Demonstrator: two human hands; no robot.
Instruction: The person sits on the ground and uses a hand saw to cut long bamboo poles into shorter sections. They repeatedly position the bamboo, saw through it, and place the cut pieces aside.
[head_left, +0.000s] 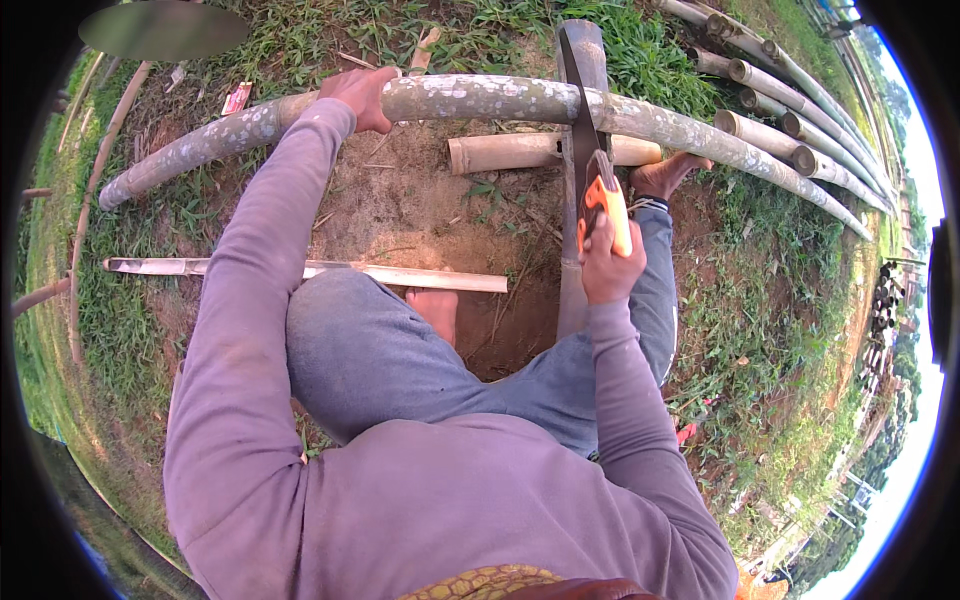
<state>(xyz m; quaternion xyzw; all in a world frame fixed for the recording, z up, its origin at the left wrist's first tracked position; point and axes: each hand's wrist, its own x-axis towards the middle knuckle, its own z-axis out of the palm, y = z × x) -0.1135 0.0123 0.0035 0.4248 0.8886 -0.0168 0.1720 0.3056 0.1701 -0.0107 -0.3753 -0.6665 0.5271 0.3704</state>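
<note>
A long, mottled bamboo pole (460, 98) runs crosswise in front of me, curved by the lens. My left hand (358, 97) is closed over it, left of the middle. In my right hand (612, 262) is the orange handle of a hand saw (582, 120), my fingers wrapped round it. The saw's dark blade points away from me and crosses the pole near an upright-looking bamboo support (583, 40) that lies lengthwise beneath. Whether the teeth have cut into the bamboo I cannot tell.
A short bamboo piece (505, 154) lies behind the blade. Nearer my knees is a split bamboo strip (430, 278). Several cut bamboo poles (770, 135) are stacked at the far right. My bare foot (668, 176) rests close to the pole and saw. Grass and bare soil surround me.
</note>
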